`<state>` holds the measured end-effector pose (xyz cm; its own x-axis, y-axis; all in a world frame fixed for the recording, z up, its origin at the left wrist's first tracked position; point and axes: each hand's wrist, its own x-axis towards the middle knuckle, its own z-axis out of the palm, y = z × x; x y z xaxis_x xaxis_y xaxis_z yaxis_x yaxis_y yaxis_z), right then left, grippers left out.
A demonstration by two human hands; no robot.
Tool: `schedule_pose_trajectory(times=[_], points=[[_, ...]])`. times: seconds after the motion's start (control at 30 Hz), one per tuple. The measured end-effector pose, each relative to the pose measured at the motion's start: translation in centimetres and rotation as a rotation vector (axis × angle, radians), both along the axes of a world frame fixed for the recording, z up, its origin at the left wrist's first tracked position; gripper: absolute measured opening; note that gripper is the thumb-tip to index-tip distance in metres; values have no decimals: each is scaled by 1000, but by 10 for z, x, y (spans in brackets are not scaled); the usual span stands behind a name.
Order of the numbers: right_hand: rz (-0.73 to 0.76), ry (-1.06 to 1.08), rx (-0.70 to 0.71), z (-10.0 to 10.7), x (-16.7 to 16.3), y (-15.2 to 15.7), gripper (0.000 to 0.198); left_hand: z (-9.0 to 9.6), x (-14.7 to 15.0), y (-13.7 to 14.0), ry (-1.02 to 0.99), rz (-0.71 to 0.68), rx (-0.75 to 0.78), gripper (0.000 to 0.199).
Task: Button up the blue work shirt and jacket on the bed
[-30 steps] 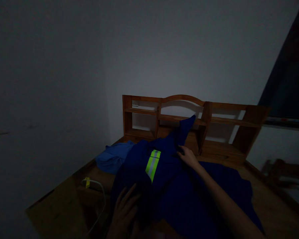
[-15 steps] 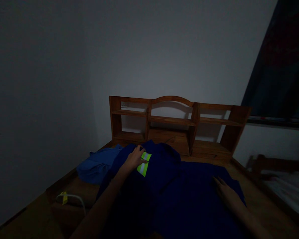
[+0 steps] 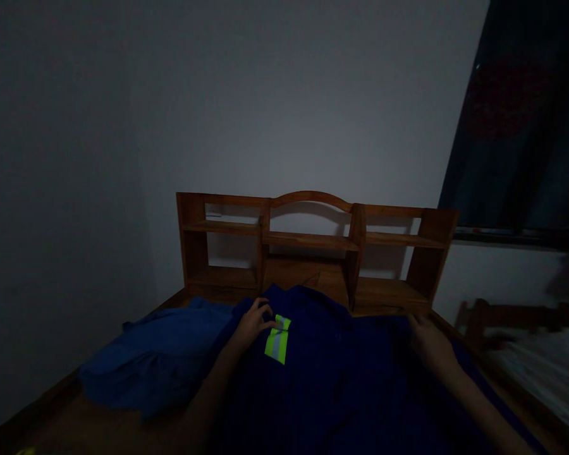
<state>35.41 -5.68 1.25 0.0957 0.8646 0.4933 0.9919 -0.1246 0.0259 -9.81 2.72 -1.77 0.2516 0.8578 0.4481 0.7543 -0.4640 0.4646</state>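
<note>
A dark blue jacket (image 3: pixel 313 379) with a yellow-green and silver reflective strip (image 3: pixel 277 341) lies spread out in front of me. My left hand (image 3: pixel 252 325) has its fingers curled on the fabric just left of that strip, pinching the cloth. At the jacket's right side, my right hand (image 3: pixel 429 344) grips the upper edge of the cloth, its fingers partly smeared by motion. The dim light hides the folds and the lower part of the jacket.
A lighter blue garment (image 3: pixel 156 354) lies crumpled on the left, touching the jacket. Behind stands a wooden headboard with shelves (image 3: pixel 308 240) against the wall. A dark curtain (image 3: pixel 516 126) hangs at right, with another wooden frame (image 3: pixel 516 319) and pale bedding (image 3: pixel 550 366) below.
My right hand has moved up to the jacket's upper edge and closed on it. My left hand stays beside the strip. The view has shifted, showing more of the lighter garment.
</note>
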Motion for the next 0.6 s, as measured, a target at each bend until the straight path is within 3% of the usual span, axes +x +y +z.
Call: schedule_pose_trajectory(times=[0.13,0.2,0.27,0.43,0.6], points=[[508,44,41,24,-117,-2,53,-5,-3,11,-47,-183,21,20],[701,23,39,20,-167,-1,51,-3,0,10,-38,-164,99,24],[799,15,26,5,-200,6,48,0,3,5,-58,-88,181,25],[861,259,-70,-47,-214,35,33,12,14,-10,-122,100,325,11],[878,589,-74,-59,-203,46,30,19,29,-23,113,-27,244,25]])
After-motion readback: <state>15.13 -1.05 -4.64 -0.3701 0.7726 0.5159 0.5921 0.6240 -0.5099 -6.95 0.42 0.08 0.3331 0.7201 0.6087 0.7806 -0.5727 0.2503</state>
